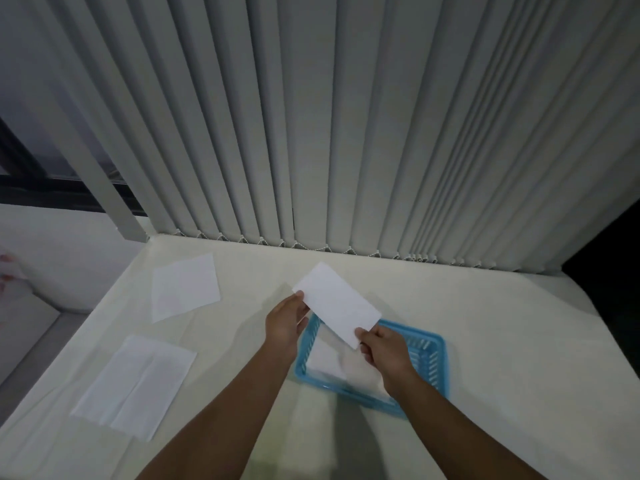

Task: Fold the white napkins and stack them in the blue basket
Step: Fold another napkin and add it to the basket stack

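Note:
A folded white napkin [336, 303] is held in the air above the far left part of the blue basket [427, 355]. My left hand [284, 320] pinches its left end and my right hand [379, 348] pinches its near right corner. Folded white napkins [327, 363] lie inside the basket, partly hidden by my right hand and wrist. Two unfolded white napkins rest flat on the cream table [485, 341]: one [185, 287] at the far left, one [136, 379] nearer me on the left.
Grey vertical blinds [346, 133] hang along the table's far edge. A dark window frame [41, 178] shows at the left. The table's left edge drops to a grey ledge [24, 341]. A dark gap [606, 271] lies past the table's right corner.

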`<action>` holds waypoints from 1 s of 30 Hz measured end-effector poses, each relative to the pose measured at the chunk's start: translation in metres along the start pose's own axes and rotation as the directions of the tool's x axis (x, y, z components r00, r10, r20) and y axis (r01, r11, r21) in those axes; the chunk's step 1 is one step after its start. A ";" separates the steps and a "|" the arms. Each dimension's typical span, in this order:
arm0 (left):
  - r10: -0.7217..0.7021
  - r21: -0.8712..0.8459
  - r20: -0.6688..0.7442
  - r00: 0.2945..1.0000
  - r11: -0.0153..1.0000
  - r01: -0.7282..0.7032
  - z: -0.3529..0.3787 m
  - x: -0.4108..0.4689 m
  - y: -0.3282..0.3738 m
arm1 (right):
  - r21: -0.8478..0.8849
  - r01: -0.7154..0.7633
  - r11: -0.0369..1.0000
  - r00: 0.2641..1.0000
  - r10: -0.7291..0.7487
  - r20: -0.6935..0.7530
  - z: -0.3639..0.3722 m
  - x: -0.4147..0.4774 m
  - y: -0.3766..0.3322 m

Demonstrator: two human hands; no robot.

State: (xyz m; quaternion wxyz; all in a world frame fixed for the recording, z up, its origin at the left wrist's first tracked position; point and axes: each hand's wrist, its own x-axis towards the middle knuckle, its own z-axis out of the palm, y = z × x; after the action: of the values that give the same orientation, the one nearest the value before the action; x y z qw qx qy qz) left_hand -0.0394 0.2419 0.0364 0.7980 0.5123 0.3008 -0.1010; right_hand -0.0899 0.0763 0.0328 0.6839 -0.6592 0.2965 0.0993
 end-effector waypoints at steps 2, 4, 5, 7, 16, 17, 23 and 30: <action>0.021 0.067 -0.020 1.000 0.998 -0.019 0.002 -0.007 -0.006 | -0.069 0.024 0.997 1.000 -0.025 -0.004 -0.015 -0.003 0.007; 0.069 0.187 -0.033 0.997 0.980 -0.062 0.001 -0.016 -0.015 | -0.126 0.041 0.991 0.999 -0.042 -0.007 -0.030 -0.006 0.013; 0.103 0.245 -0.033 0.994 0.965 -0.092 -0.001 -0.020 -0.020 | -0.135 0.045 0.990 0.999 -0.046 -0.007 -0.037 -0.008 0.016; 0.174 0.368 -0.023 0.984 0.917 -0.153 -0.008 -0.027 -0.029 | -0.138 0.047 0.989 0.999 -0.050 -0.020 -0.048 -0.010 0.021; 0.273 0.761 -0.008 0.962 0.626 -0.171 -0.044 -0.024 -0.043 | -0.273 0.037 0.961 0.994 -0.065 -0.093 -0.061 -0.008 0.039; 0.296 0.777 -0.016 0.955 0.605 -0.175 -0.045 -0.023 -0.044 | -0.313 0.037 0.949 0.991 -0.074 -0.107 -0.063 -0.007 0.040; 0.301 0.953 0.156 0.941 0.206 -0.223 -0.048 -0.010 -0.053 | -0.455 0.039 0.890 0.988 -0.102 -0.115 -0.068 -0.004 0.043; 0.226 0.972 0.173 0.959 0.120 -0.204 -0.040 -0.003 -0.051 | -0.526 0.062 0.848 0.981 -0.148 -0.123 -0.074 -0.006 0.043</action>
State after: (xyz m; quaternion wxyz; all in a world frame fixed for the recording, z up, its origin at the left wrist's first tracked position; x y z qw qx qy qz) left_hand -0.0811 0.2535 -0.0125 0.2771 0.9442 0.0929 -0.1517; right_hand -0.1375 0.0120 0.0033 0.4589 -0.8405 0.2753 0.0852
